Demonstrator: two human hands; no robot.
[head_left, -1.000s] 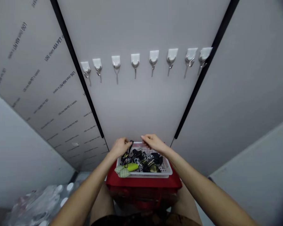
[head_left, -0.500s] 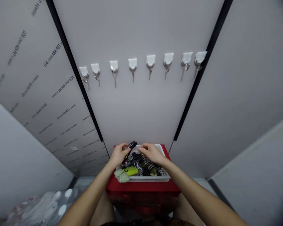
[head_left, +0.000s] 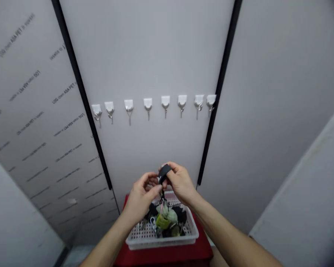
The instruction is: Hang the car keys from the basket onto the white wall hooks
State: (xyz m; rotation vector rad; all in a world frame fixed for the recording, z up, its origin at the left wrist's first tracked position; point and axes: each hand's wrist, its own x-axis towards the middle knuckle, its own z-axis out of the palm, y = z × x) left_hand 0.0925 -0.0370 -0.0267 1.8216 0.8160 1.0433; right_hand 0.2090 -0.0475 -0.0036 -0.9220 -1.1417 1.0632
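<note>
A keychain's black strap loop (head_left: 164,172) is pinched between the thumb and fingers of my right hand (head_left: 181,183), raised above the basket. Below the strap hang a metal clasp and a pale green bow-shaped charm (head_left: 167,213); a yellow-green piece (head_left: 163,221) shows just under the bow, and I cannot tell whether it hangs clear of the pile. My left hand (head_left: 141,193) is beside the strap, thumb and curled fingers apart, the fingertips close to the loop. Beneath both hands, a white plastic basket (head_left: 149,243) holds dark keychains and metal clips.
The basket stands on a red surface (head_left: 167,254). Ahead, a pale wall panel carries a row of several white adhesive hooks (head_left: 165,101) with metal hooks. Black strips (head_left: 80,85) border the panel, and side walls (head_left: 267,92) close in at left and right.
The strap has come up out of the basket area, now in my right hand, with the green bow lifted from the basket's left corner to its middle. The view has tilted up.
</note>
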